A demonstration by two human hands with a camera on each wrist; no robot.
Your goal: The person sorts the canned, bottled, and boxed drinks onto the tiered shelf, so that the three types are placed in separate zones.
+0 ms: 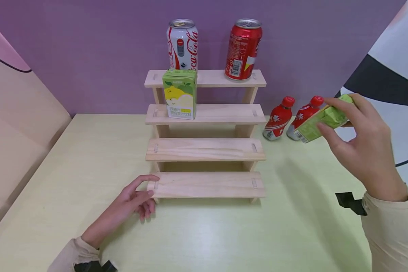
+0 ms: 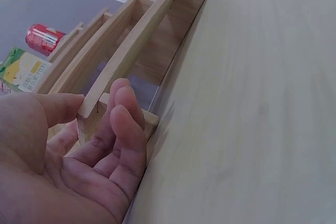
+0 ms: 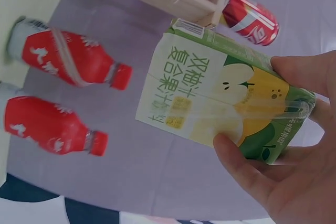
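My right hand (image 1: 367, 139) holds a green juice box (image 3: 210, 95) by its upper end, tilted in the air at the right. The box's drawing of yellow and white fruit and a wrapped straw face the right wrist camera. At the lower left end of a four-step wooden display rack (image 1: 207, 185), my left hand (image 1: 129, 202) grips the bottom board's corner between thumb and index finger. The other left fingers (image 2: 128, 129) are loosely bent beside the rack. A second green juice box (image 1: 180, 96) stands upright on the rack's second step from the top, at its left.
On the top step stand a white Coca-Cola can (image 1: 183, 47) at the left and a red can (image 1: 244, 49) at the right. Two red-labelled bottles (image 1: 278, 119) stand on the pale table (image 1: 204, 234) right of the rack. A purple backdrop (image 1: 115, 49) rises behind.
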